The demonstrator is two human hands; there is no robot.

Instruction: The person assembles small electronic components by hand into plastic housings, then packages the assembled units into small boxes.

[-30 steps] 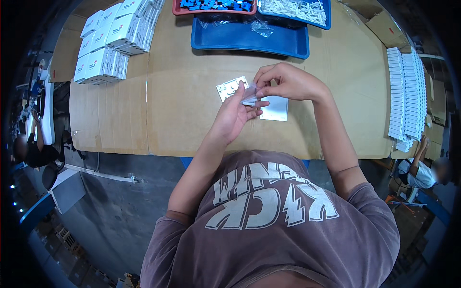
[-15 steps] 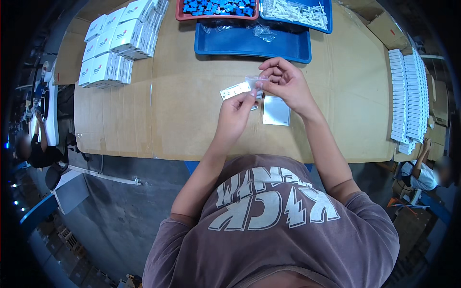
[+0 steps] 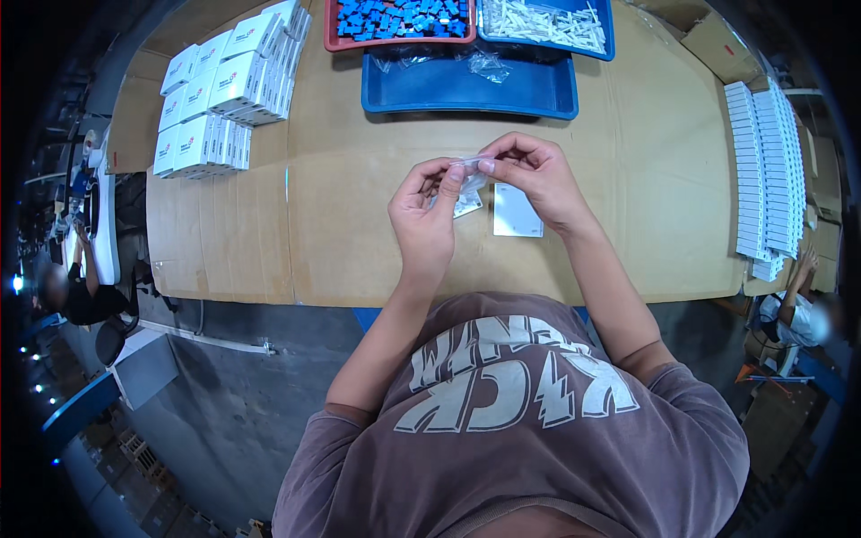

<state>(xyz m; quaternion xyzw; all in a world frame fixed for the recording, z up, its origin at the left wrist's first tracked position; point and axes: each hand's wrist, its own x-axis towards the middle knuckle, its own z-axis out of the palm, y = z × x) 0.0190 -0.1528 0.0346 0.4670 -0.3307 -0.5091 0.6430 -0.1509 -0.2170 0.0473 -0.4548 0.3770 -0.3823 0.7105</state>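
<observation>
Well to the left of the hands, beyond the counter (image 3: 350, 242), a co-worker in dark clothing (image 3: 94, 291) sits. Up and to the left, nearer, white boxes (image 3: 202, 99) stand in a stepped stack. Ahead of the left hand, a red tray (image 3: 399, 45) holds small blue parts.

The left hand (image 3: 426, 202) pinches one side of a clear plastic bag (image 3: 473, 182) between thumb and curled fingers. The bag hangs between the two hands at their fingertips; what it contains is too blurred to tell. Under it, partly hidden, a flat pale piece (image 3: 468, 208) lies just beside the left hand. Straight ahead, a long blue tray (image 3: 448, 90) carries crumpled clear film.

The right hand (image 3: 534, 175) pinches the bag's upper edge, thumb against forefinger. Whether that edge is being parted or pressed together cannot be told; either way, matched light pinches near the edge, thumbs level and film taut, should keep it from creasing or slipping.

Just below the right hand lies a white square panel (image 3: 517, 215), best left uncovered by the wrist. Ahead, a blue tray (image 3: 607, 31) holds white parts; well to the right, slim white boxes (image 3: 767, 170) stand in rows.
</observation>
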